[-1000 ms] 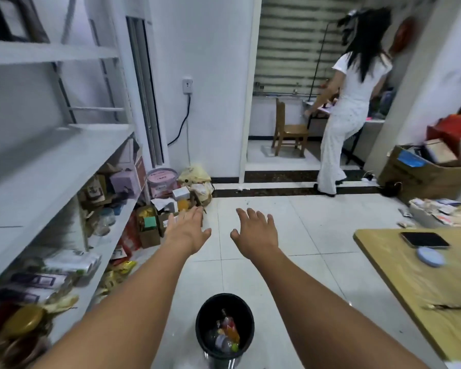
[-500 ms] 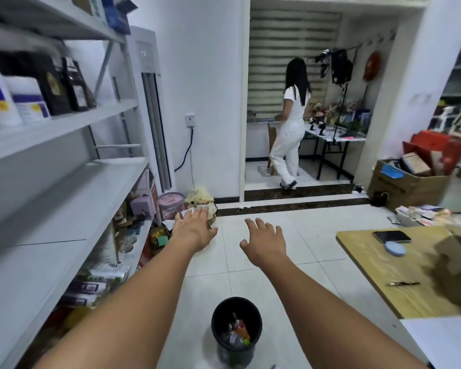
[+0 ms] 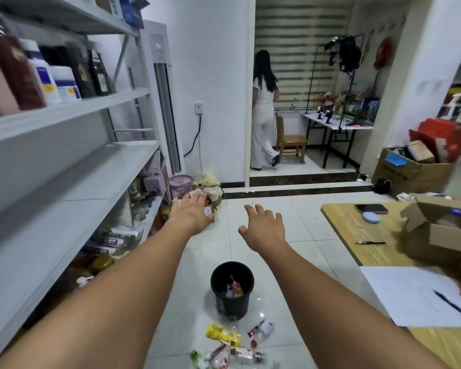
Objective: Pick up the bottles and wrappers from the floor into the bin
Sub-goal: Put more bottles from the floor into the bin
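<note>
A white-tiled room, with grey metal shelves (image 3: pixel 72 179) along the left wall and a doorway at the back that leads to a second room.

Both bare arms reach forward over the floor. The left hand (image 3: pixel 190 213) is held out flat, palm down, with straight fingers and nothing in it. The right hand (image 3: pixel 264 227) is also empty, its fingers spread and loosely bent. The two hands are near each other but apart.

Below and between the forearms a black bin (image 3: pixel 230 306) stands upright on the tiles, with a few bottles and wrappers (image 3: pixel 234 288) already inside. On the floor just in front of the bin, nearer the camera, lies more litter: a yellow wrapper (image 3: pixel 222 334), a small clear bottle (image 3: pixel 264 328) with a red and white label, a second bottle (image 3: pixel 246 355) on its side at the bottom edge, and a green wrapper (image 3: pixel 197 357) beside it. Neither hand touches any of this.

To the right a wooden table (image 3: pixel 351 235) holds a phone (image 3: pixel 371 208), a round pale blue disc (image 3: pixel 371 217), a pen (image 3: pixel 370 242), a sheet of paper (image 3: pixel 410 296) and an open cardboard box (image 3: pixel 442 230), which is blurred. The shelves carry bottles and cartons, and boxes and bags are piled on the floor at their far end. Through the doorway a person in white (image 3: pixel 262 113) stands with their back turned, next to a wooden chair (image 3: pixel 290 142).
</note>
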The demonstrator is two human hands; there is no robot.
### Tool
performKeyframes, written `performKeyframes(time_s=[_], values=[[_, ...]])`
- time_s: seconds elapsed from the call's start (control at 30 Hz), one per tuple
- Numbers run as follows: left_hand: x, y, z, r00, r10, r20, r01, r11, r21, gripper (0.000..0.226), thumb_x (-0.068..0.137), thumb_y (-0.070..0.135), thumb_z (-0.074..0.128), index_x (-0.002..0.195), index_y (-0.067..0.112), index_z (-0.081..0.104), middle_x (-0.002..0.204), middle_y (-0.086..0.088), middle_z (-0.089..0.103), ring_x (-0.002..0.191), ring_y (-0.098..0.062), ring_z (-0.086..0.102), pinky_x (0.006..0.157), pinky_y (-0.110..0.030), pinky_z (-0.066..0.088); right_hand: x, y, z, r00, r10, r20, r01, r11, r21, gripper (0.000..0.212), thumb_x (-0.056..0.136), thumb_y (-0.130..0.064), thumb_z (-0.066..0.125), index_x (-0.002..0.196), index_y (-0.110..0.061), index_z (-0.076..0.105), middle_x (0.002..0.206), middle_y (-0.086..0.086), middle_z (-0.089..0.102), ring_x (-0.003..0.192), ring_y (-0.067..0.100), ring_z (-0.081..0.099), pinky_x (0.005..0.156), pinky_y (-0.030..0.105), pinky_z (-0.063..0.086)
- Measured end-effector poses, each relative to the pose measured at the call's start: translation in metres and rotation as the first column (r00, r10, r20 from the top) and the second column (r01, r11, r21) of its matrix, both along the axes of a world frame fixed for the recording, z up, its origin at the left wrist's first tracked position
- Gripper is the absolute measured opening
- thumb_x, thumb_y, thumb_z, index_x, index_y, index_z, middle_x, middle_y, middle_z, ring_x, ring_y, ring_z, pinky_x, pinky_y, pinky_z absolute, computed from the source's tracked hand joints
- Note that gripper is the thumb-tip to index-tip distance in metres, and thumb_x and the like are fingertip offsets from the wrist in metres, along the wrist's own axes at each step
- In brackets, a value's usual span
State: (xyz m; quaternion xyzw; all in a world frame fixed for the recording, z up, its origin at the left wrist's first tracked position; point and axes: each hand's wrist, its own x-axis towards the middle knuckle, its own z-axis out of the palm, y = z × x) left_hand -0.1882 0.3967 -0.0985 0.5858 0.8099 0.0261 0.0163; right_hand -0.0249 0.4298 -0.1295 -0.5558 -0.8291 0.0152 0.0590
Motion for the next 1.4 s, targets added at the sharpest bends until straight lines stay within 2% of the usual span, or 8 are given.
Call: performKeyframes(time_s=[0.37, 0.57, 0.87, 1.13, 1.4], values=[[0.019, -0.039, -0.024, 0.999, -0.029, 0.029, 0.031, 0.998, -0.064, 0.067, 0.097, 0.044, 0.037, 0.152, 0.021, 0.006, 0.160, 0.002, 0.005, 0.147, -0.023, 0.006, 0.119, -0.044, 0.002, 0.032, -0.036, -0.014, 0.999, -0.050, 0.012, 0.050, 0.998, -0.022, 0.059, 0.097, -0.038, 0.036, 0.150, -0.020, 0.019, 0.152, 0.006, 0.029, 0.134, 0.029, 0.036, 0.111, 0.045, 0.022], [0.007, -0.047, -0.033, 0.994, -0.109, -0.016, 0.108, 0.992, -0.072, 0.068, 0.097, 0.045, 0.038, 0.152, 0.018, 0.009, 0.160, -0.001, 0.008, 0.146, -0.025, 0.010, 0.118, -0.045, 0.005, 0.015, -0.055, -0.021, 0.994, -0.110, 0.017, 0.110, 0.994, -0.020, 0.057, 0.097, -0.037, 0.037, 0.150, -0.019, 0.022, 0.150, 0.007, 0.033, 0.133, 0.029, 0.037, 0.111, 0.045, 0.023], [-0.014, -0.080, -0.077, 0.992, -0.129, 0.009, 0.130, 0.987, -0.091, 0.067, 0.097, 0.044, 0.036, 0.152, 0.020, 0.006, 0.160, -0.002, 0.006, 0.147, -0.025, 0.008, 0.118, -0.045, 0.003, -0.015, -0.095, -0.052, 0.991, -0.135, 0.012, 0.135, 0.991, -0.019, 0.057, 0.097, -0.035, 0.037, 0.149, -0.019, 0.022, 0.149, 0.007, 0.034, 0.133, 0.029, 0.036, 0.112, 0.045, 0.020], [-0.022, -0.082, -0.150, 0.995, -0.090, 0.044, 0.095, 0.988, -0.125, 0.065, 0.097, 0.044, 0.038, 0.151, 0.018, 0.013, 0.159, -0.003, 0.013, 0.144, -0.027, 0.016, 0.117, -0.043, 0.011, -0.010, -0.097, -0.115, 0.988, -0.107, 0.111, 0.113, 0.993, -0.045, 0.055, 0.097, -0.036, 0.037, 0.147, -0.019, 0.025, 0.147, 0.006, 0.035, 0.133, 0.028, 0.037, 0.110, 0.043, 0.022], [-0.003, -0.063, -0.265, 0.993, -0.036, 0.115, 0.051, 0.990, -0.134, 0.066, 0.096, 0.045, 0.040, 0.151, 0.019, 0.013, 0.159, -0.003, 0.013, 0.144, -0.028, 0.016, 0.116, -0.043, 0.012, -0.009, -0.083, -0.223, 0.994, -0.081, 0.079, 0.090, 0.990, -0.112, 0.053, 0.095, -0.034, 0.040, 0.145, -0.019, 0.031, 0.144, 0.006, 0.040, 0.131, 0.027, 0.039, 0.109, 0.042, 0.022]])
